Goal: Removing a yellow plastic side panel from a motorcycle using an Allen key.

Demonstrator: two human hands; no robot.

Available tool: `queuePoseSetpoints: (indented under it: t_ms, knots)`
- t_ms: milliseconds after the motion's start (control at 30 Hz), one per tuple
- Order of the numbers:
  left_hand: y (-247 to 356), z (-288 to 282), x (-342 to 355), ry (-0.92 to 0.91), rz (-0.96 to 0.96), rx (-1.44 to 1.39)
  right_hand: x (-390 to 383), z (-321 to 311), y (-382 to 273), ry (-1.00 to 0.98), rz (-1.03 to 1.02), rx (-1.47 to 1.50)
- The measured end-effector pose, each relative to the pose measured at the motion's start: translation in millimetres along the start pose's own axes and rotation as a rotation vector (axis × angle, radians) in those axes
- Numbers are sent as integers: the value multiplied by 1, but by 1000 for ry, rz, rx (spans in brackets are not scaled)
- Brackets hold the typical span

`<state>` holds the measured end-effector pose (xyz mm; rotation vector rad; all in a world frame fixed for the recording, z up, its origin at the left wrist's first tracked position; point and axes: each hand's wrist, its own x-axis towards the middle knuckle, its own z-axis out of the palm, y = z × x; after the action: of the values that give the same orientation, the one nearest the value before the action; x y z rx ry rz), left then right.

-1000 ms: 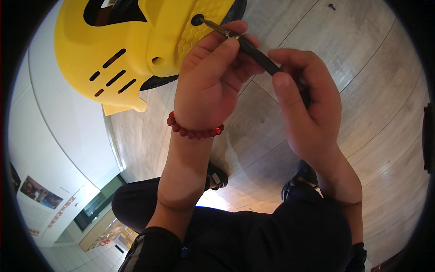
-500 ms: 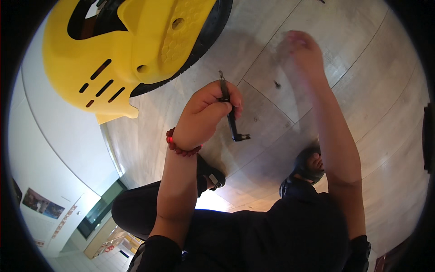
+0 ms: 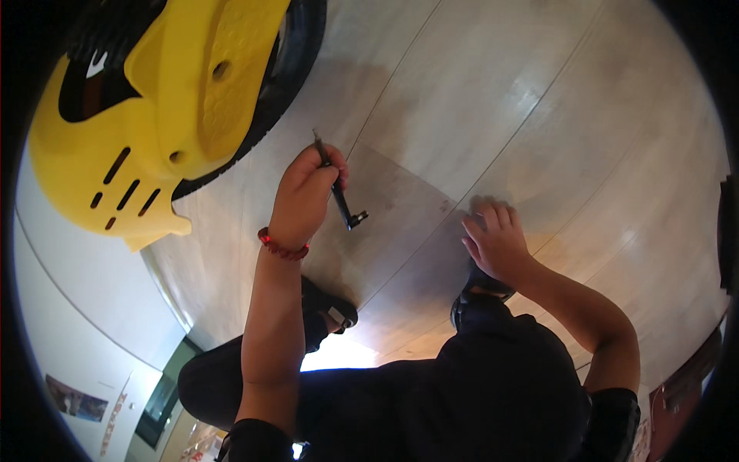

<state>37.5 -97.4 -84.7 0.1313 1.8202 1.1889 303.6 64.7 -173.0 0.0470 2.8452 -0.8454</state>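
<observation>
My left hand (image 3: 304, 192) grips a black L-shaped tool (image 3: 342, 204) with a thin metal bit pointing up and a short bent end low on the right. A red bead bracelet (image 3: 285, 246) is on that wrist. Above and left of it is a yellow plastic body (image 3: 177, 115) with slots and round holes, beside a black tyre (image 3: 283, 88). My right hand (image 3: 496, 239) is lower right with fingers apart and curved, fingertips at the wooden floor near my foot. Whether anything small lies under those fingertips is hidden.
Wood-look floor (image 3: 539, 108) extends under and right of the hands. A white wall (image 3: 77, 292) with a poster is at the left, a green-framed opening (image 3: 162, 393) at lower left. My dark-clad legs and footwear (image 3: 327, 312) are below, and a dark reddish object (image 3: 685, 393) is at the lower right edge.
The tool has come away from the hole in the yellow body, held by my left hand alone. My right hand released it and moved down to the floor. The view has shifted.
</observation>
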Motion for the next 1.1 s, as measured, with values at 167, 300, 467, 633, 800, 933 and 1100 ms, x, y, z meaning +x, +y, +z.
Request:
queuePoseSetpoints:
  t_ms: [167, 300, 467, 633, 800, 933, 1100]
  knots:
    - [-14, 7, 11, -51, -16, -59, -16, 19, 4, -122, 94, -20]
    - [-9, 15, 9, -43, -24, -42, -4, 4, -7, -246, 221, 47]
    - [-10, 17, 7, -43, -25, -43, 33, 7, 19, -62, 237, 334]
    - [-11, 19, 2, -44, -10, -27, 160, -81, 92, 269, 349, 369]
    - [-4, 19, -3, -21, -8, 0, 229, -100, 156, 610, 489, 334]
    - [-3, 15, -6, 23, -50, -28, 245, -80, 159, 707, 292, 228]
    - [-11, 13, -8, 20, -47, -45, 237, -74, 150, 798, 121, -93]
